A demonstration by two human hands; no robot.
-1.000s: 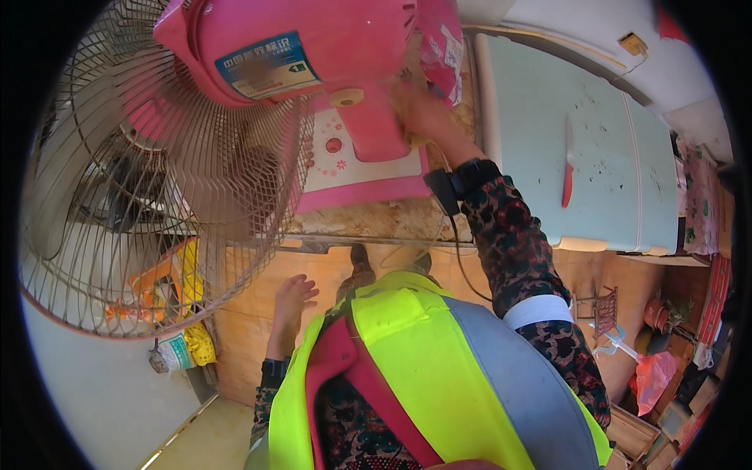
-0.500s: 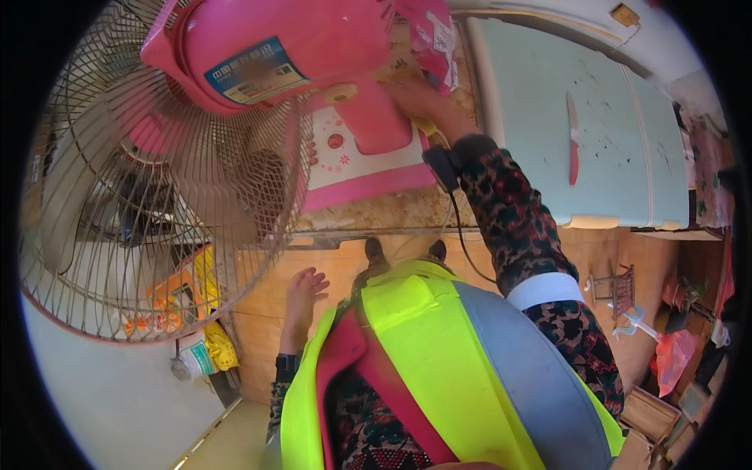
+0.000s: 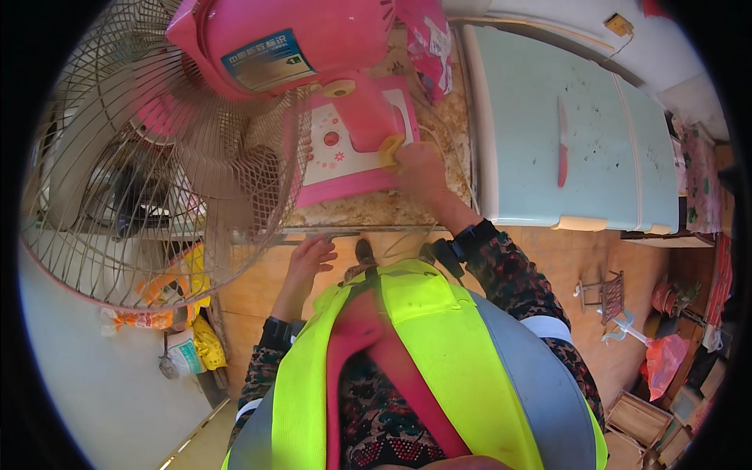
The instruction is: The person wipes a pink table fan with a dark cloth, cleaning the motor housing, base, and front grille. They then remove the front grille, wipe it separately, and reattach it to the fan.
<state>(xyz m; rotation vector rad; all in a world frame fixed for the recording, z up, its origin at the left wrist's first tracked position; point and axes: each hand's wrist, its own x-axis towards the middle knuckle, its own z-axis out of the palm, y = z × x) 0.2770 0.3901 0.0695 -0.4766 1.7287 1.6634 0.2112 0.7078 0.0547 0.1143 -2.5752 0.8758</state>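
A pink electric fan [image 3: 337, 39] stands on the counter, its round wire guard [image 3: 157, 211] filling the left side. Its base [image 3: 313, 176] is white with red flower prints and a pink border. At the right corner of that base, beside the pink neck [image 3: 374, 117], my right hand [image 3: 423, 174] grips a yellow cloth [image 3: 389, 150] and presses it against the surface. Below the counter's front edge is my left hand [image 3: 309, 265], fingers loosely bent and apart, with nothing visible in it.
The stone-patterned counter [image 3: 352, 207] carries a pink-and-white package [image 3: 429, 51] behind the fan. On the right, a pale green fridge [image 3: 533, 133] has a red-handled knife [image 3: 562, 149] lying on it. A small rack [image 3: 607, 298] stands on the floor.
My right hand has come nearer with the cloth, from behind the fan's neck to the base's right corner. My left hand has risen slightly toward the counter edge.
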